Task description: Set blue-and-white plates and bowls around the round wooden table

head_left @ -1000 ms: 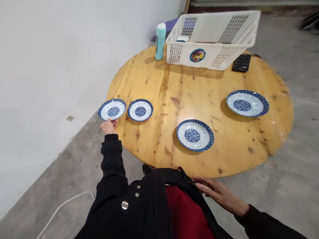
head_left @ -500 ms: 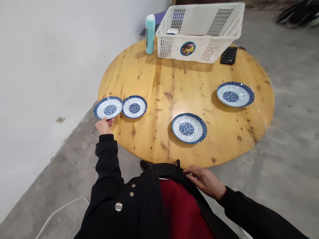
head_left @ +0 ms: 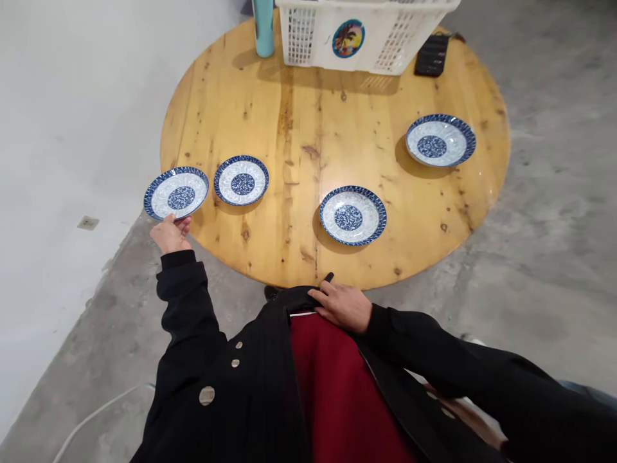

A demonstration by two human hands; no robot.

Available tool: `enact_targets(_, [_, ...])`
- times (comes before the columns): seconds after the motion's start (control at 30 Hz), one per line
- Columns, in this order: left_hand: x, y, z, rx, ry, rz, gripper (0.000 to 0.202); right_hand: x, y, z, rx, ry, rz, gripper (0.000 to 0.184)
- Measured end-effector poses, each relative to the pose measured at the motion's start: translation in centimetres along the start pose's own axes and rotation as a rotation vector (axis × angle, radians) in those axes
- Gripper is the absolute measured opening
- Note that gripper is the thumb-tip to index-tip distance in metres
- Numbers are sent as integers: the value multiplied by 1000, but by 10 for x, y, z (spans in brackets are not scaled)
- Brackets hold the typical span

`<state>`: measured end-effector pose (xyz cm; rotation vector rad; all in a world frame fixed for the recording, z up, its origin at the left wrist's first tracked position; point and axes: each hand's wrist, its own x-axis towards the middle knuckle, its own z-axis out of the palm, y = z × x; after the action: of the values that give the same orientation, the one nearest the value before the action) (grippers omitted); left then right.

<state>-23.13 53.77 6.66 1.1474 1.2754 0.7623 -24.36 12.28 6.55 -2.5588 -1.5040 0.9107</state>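
My left hand (head_left: pixel 171 234) pinches the near rim of a blue-and-white plate (head_left: pixel 161 191), thumb on top. That plate is at the left edge of the table, partly out over the floor. To its right, with a small gap, lies a slightly smaller plate (head_left: pixel 228 186) of the same pattern. My right hand (head_left: pixel 344 307) is at my waist, its fingers closed on the front edge of my black jacket (head_left: pixel 289 299). Beyond it, a third plate (head_left: pixel 328 215) lies near the table's front, and a fourth plate (head_left: pixel 456 154) is farther back on the right.
The round wooden table (head_left: pixel 294 141) carries a white plastic basket (head_left: pixel 308 38) at the back. A light-blue bottle (head_left: pixel 264 29) stands left of it, and a black ridged object (head_left: pixel 432 56) lies to the right. A white wall (head_left: pixel 62 116) rises close on the left.
My left hand has drawn its plate left, so it no longer meets the plate beside it. My right hand has come inward against the jacket edge. The view has tilted down.
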Motion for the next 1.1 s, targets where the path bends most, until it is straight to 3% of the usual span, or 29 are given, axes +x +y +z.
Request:
enact_targets(0.1, [-2, 0, -3, 10, 5, 2, 6, 11, -2, 4, -89, 16, -122, 22])
enact_targets(0.17, [-3, 1, -6, 10, 9, -4, 7, 10, -2, 1, -90, 119, -256, 21])
enact_targets(0.33, [0, 8, -15, 41, 19, 21, 10, -21, -15, -36, 65, 523, -512, 22])
enact_targets(0.47, [5, 9, -16, 58, 13, 47, 11, -39, -26, -60, 151, 599, -582, 20])
enact_targets(0.8, [-1, 7, 12, 98, -84, 22, 7, -34, -9, -55, 70, 488, -573, 20])
enact_targets(0.97, [-9, 15, 29, 119, -145, 47, 7, -28, -9, -63, 52, 320, -640, 15])
enact_targets(1.1, [-16, 21, 30, 150, -168, 70, 6, -14, -16, -69, 48, 198, -744, 13])
